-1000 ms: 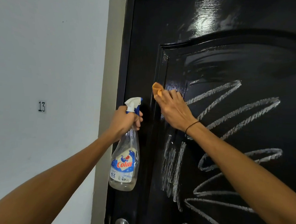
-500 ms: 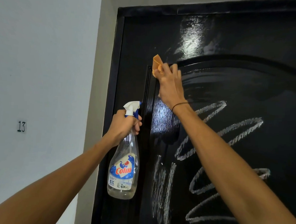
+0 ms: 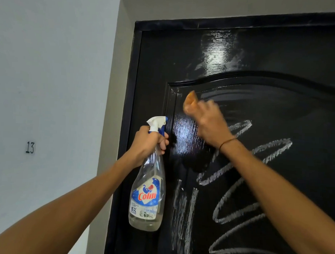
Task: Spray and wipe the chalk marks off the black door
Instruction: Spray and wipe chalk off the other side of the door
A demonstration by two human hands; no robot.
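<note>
The glossy black door (image 3: 279, 54) fills the right of the head view. White chalk marks (image 3: 236, 205) loop and streak across its raised panel; the panel's top looks wet and smeared. My right hand (image 3: 210, 124), blurred, holds an orange cloth (image 3: 190, 102) against the panel near its upper left corner. My left hand (image 3: 147, 143) grips the neck of a clear Colin spray bottle (image 3: 148, 198) with a white and blue trigger, held upright in front of the door's left edge.
A grey door frame (image 3: 115, 87) borders the door on the left and top. Beyond it is a pale wall with a small "13" label (image 3: 30, 147).
My right hand with the cloth went up to the panel's top left corner, then came back down and slightly right. The view tilted upward. The spray bottle stayed in my left hand.
</note>
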